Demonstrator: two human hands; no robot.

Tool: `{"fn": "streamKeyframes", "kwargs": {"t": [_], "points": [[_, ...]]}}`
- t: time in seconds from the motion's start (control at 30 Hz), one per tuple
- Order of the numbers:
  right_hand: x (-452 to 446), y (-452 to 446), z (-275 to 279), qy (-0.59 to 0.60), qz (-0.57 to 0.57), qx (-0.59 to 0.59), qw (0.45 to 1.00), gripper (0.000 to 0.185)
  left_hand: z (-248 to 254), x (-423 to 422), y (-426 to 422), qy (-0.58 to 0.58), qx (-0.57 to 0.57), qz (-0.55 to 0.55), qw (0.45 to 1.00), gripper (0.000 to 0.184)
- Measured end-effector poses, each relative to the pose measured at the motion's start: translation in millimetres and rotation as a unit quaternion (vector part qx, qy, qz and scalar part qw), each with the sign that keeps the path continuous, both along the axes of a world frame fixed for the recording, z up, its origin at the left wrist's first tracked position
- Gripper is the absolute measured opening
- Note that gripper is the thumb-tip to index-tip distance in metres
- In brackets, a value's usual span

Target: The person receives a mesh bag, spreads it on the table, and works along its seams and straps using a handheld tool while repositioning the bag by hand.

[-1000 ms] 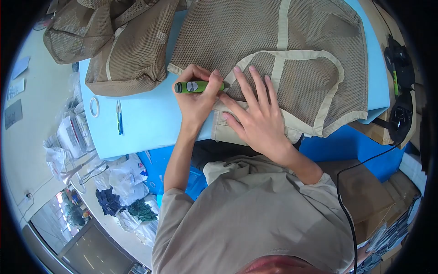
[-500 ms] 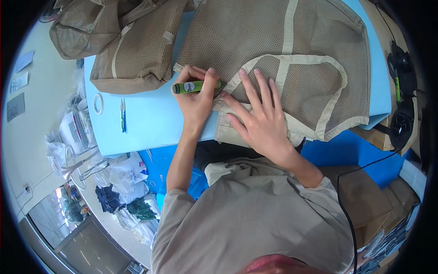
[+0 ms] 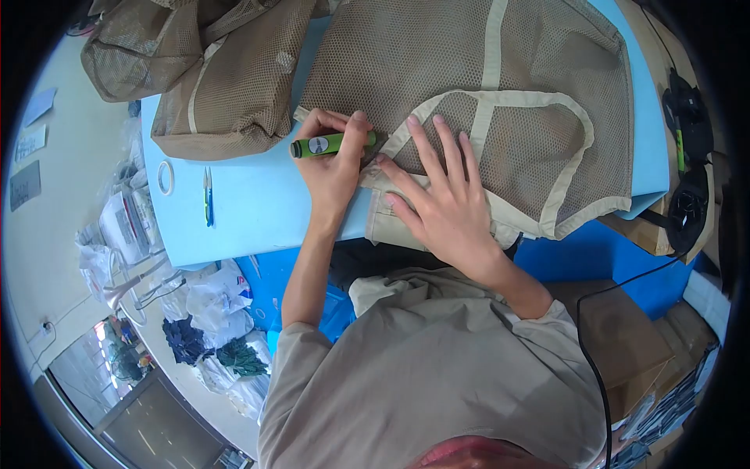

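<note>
In the head view, the left hand (image 3: 334, 168) pinches a green marker (image 3: 332, 144) between thumb and fingers, its dark end pointing left and its other end over the near-left corner of a brown mesh bag (image 3: 398, 66) – whether that end touches the fabric, I cannot tell. The right hand (image 3: 455, 211) lies palm down, fingers spread, across the bag's cream border and looped strap (image 3: 535, 98), its index fingertip just beside the marker's far end. The bag lies flat on a light blue tabletop (image 3: 266, 207). Left of the hands, on the same surface, are small blue-handled snips (image 3: 208, 211), a white ring (image 3: 160, 181) and a bulkier mesh bag (image 3: 242, 98) – well apart from the marker
</note>
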State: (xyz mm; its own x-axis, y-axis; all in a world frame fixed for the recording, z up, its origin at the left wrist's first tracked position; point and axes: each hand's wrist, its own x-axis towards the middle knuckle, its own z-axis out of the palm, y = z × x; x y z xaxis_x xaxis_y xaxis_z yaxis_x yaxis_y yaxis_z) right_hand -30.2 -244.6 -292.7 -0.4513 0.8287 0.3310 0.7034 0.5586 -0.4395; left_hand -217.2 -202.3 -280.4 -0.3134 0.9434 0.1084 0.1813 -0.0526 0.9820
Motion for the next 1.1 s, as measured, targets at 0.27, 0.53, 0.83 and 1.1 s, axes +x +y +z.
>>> {"fn": "streamKeyframes", "kwargs": {"t": [0.27,0.53,0.83,1.1], "points": [[-0.3,0.5,-1.9,-0.002,-0.002,0.004,1.000,0.045,-6.1,1.0,1.9,0.000,0.038,-0.016,0.999,0.026],[-0.4,0.0,-0.1,-0.004,-0.003,0.000,1.000,0.044,-11.2,-0.8,2.0,0.009,0.052,-0.016,0.998,0.026],[-0.7,0.1,-1.5,0.000,-0.004,0.005,1.000,0.045,-10.1,-1.8,1.9,-0.004,0.042,-0.020,0.999,0.027],[-0.8,0.3,-1.8,-0.006,-0.001,0.005,1.000,0.044,-6.9,-1.6,0.3,-0.012,0.038,-0.014,0.999,0.025]]}}
